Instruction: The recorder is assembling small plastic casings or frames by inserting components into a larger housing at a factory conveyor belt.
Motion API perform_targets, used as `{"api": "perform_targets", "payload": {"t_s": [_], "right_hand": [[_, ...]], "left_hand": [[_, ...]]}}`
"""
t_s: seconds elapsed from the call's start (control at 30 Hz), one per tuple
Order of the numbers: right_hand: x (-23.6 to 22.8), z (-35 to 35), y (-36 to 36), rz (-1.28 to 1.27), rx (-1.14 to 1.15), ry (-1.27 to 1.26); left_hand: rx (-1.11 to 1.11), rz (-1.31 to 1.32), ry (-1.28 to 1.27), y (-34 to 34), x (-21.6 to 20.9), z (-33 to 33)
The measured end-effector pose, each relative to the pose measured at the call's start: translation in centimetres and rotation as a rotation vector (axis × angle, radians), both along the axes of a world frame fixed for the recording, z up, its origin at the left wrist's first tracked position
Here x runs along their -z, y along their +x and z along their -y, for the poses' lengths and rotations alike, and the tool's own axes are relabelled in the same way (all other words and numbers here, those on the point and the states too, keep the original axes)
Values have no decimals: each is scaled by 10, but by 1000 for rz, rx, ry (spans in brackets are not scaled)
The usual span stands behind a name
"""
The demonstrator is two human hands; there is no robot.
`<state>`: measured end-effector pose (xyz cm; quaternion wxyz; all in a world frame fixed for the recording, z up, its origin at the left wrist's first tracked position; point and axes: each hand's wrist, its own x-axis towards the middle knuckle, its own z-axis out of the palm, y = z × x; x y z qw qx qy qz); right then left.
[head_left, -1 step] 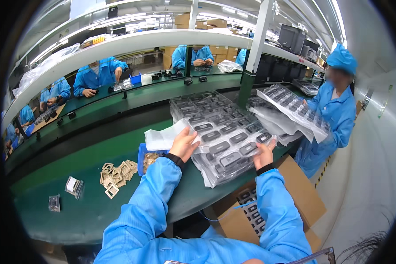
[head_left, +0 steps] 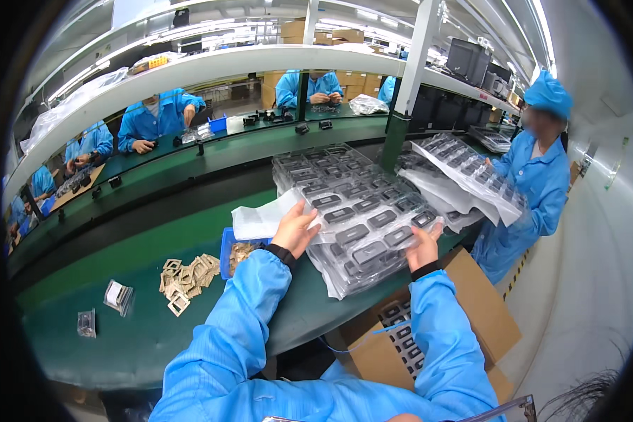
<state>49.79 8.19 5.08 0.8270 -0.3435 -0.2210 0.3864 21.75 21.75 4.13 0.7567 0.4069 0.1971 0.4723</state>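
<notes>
A clear plastic tray [head_left: 354, 232] of black rectangular frame-like parts lies slightly askew on a stack of similar trays [head_left: 330, 165] on the green bench. At its left edge, my left hand [head_left: 295, 231] grips it, thumb on top and fingers against the rim. My right hand [head_left: 424, 247] pinches the right edge near a corner; its fingers are partly hidden beneath the plastic. A white sheet [head_left: 260, 219] sticks out of the stack beside my left hand.
Left of the stack stand a blue bin [head_left: 226, 254] and a pile of tan square frames [head_left: 188, 280]. Two small clear packs [head_left: 119, 297] lie farther left. An open carton [head_left: 482, 299] with trayed parts sits below right. A co-worker [head_left: 538, 165] holds another tray [head_left: 464, 169] at right.
</notes>
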Motion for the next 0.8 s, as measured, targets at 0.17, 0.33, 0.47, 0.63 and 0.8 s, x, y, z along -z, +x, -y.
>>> {"api": "perform_targets", "payload": {"t_s": [0.17, 0.33, 0.47, 0.63, 0.8], "right_hand": [[6, -2, 5, -104, -22, 122], [-7, -7, -14, -120, -15, 137], [-26, 4, -31, -185, 18, 125], [-46, 16, -52, -194, 47, 121], [-63, 32, -43, -107, -45, 201]], "left_hand": [[-44, 175, -25, -1, -16, 14], [-94, 427, -248, -13, -16, 2], [49, 529, -335, -18, -12, -3], [8, 383, -291, -13, -28, 13], [1, 509, -118, -10, -57, 17]]}}
